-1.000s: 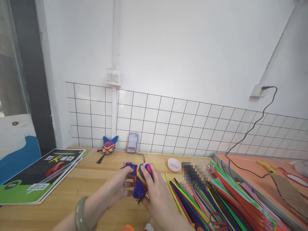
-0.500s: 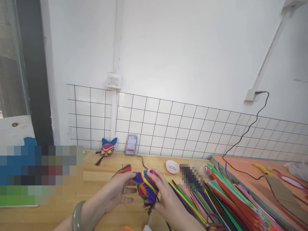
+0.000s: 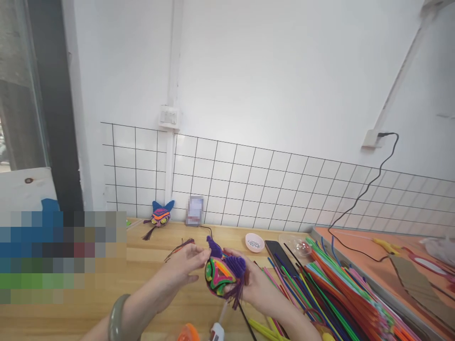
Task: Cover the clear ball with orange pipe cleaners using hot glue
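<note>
Turned since earlier frame: purple-eared craft head (image 3: 215,280), patterned face now showing | right hand (image 3: 261,284) grips its side | left hand (image 3: 179,267) open at its edge, contact unclear | location: between hands, above wooden table (image 3: 142,260).

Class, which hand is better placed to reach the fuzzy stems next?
Right, probably: the right hand is nearer the fuzzy stems, though it supports the purple-eared craft; the left hand could take over.
</note>
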A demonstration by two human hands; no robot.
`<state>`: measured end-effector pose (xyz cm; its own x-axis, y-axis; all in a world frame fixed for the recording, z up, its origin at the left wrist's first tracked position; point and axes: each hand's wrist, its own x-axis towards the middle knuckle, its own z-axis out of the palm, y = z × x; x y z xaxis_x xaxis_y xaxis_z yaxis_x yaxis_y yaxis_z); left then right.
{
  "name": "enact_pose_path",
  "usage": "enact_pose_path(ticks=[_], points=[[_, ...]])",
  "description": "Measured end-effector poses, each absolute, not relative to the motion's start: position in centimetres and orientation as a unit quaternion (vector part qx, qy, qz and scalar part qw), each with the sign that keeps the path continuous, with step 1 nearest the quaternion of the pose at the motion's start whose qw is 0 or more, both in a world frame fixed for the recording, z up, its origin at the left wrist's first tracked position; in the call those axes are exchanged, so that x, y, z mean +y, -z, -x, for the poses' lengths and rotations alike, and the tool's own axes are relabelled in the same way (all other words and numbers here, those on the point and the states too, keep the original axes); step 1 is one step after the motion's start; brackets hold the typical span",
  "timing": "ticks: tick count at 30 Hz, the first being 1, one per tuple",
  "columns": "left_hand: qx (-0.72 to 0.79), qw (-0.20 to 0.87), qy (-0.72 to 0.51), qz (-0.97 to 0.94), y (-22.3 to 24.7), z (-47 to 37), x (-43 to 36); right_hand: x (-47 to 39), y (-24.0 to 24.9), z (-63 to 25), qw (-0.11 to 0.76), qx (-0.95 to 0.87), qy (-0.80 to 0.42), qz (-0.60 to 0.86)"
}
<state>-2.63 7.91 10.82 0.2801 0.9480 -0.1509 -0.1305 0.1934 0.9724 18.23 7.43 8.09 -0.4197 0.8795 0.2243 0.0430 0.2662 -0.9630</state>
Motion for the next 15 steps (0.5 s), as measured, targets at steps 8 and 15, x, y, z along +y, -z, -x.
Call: enact_pose_path(ticks=[8,15], points=[[0.328,0.614,-0.416,-0.585,-11.0,2.6,8.6,7.3,-8.5,-18.7,0.371,-0.628,-0.627,0.273],[0.359,0.587,-0.456,-0.565,-10.3,2.2,9.6,8.2,-6.3,-18.6,0.400,-0.544,-0.694,0.250]])
